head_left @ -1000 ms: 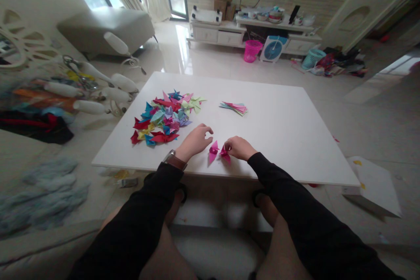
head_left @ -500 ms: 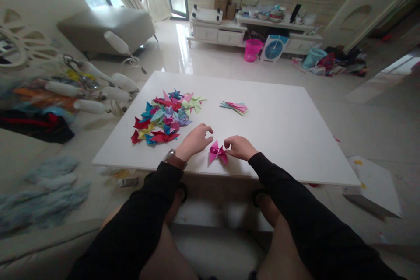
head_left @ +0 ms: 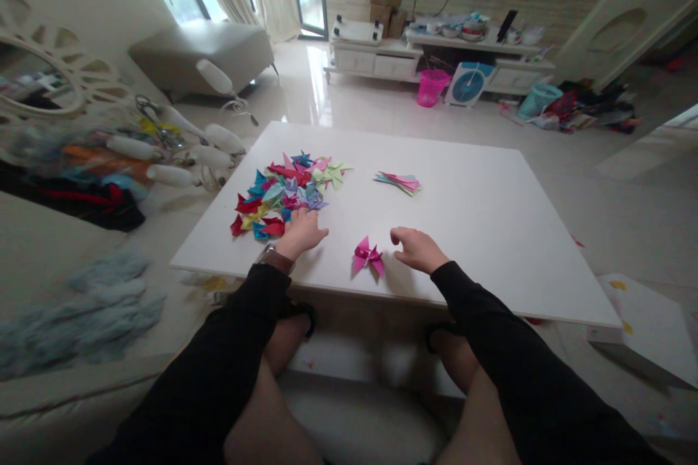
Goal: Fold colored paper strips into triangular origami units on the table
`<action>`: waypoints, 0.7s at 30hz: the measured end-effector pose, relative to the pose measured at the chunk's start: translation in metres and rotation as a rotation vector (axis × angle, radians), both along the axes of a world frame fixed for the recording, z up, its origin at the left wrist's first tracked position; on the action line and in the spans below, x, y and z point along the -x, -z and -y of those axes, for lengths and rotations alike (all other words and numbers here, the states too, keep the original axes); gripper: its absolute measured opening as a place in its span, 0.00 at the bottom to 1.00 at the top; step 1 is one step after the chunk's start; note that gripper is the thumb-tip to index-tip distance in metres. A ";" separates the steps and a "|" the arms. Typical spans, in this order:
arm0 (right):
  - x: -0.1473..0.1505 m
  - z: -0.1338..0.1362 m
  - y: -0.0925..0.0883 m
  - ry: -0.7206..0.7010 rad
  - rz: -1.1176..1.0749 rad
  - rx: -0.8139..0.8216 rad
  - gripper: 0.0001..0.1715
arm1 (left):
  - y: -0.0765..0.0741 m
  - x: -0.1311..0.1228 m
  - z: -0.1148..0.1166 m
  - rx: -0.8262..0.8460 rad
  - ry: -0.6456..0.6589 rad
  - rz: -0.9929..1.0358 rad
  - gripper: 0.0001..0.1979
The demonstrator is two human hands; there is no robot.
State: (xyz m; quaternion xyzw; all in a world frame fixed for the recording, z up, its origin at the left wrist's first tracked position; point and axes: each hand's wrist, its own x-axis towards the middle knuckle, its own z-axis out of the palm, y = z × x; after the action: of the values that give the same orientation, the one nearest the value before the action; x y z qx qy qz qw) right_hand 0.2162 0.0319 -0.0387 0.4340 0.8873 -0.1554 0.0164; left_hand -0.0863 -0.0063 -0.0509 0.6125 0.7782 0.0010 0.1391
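A magenta origami paper crane [head_left: 368, 257] sits near the front edge of the white table [head_left: 469, 225], between my hands and touched by neither. My left hand [head_left: 304, 231] has its fingers apart over the front right of a pile of colourful folded cranes [head_left: 281, 192]; whether the fingertips touch the paper is hidden. To the right of the magenta crane, my right hand [head_left: 419, 248] hovers with curled fingers, thumb and forefinger apart and nothing between them. Farther back lies a fanned stack of folded paper strips [head_left: 399, 182] in pink, green and blue.
A branched lamp [head_left: 207, 149] with white shades stands by the table's left side. A white box [head_left: 648, 320] is on the floor at the right. Beyond the table are a pink basket [head_left: 432, 89], a blue fan [head_left: 467, 84] and a low cabinet [head_left: 376, 62].
My left hand has moved left from above the magenta crane to the pile of cranes. My right hand has drawn away from that crane to the right. The view has shifted slightly.
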 end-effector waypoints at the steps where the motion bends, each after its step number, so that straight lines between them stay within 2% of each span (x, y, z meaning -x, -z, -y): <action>1: -0.001 0.000 0.000 0.003 0.003 0.002 0.09 | 0.001 0.004 0.000 0.029 -0.021 -0.016 0.29; 6: -0.005 -0.002 -0.001 0.002 -0.009 0.007 0.07 | 0.005 0.013 -0.001 0.157 -0.062 -0.069 0.30; 12: -0.006 -0.001 -0.003 0.006 -0.013 0.000 0.06 | 0.006 0.015 -0.005 0.190 -0.068 -0.107 0.28; 15: -0.007 -0.001 -0.004 0.010 -0.018 -0.002 0.05 | 0.007 0.016 -0.006 0.201 -0.083 -0.087 0.30; 18: -0.007 0.000 -0.005 0.012 -0.017 -0.009 0.04 | 0.004 0.016 -0.007 0.168 -0.080 -0.061 0.32; 21: -0.007 0.000 -0.006 0.015 -0.018 -0.013 0.04 | -0.003 0.013 -0.008 0.067 -0.063 -0.051 0.29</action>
State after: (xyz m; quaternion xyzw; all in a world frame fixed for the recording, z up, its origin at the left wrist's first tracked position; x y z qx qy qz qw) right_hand 0.2230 0.0321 -0.0331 0.4391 0.8852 -0.1538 0.0043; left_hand -0.0994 0.0015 -0.0475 0.5827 0.7999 -0.0363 0.1393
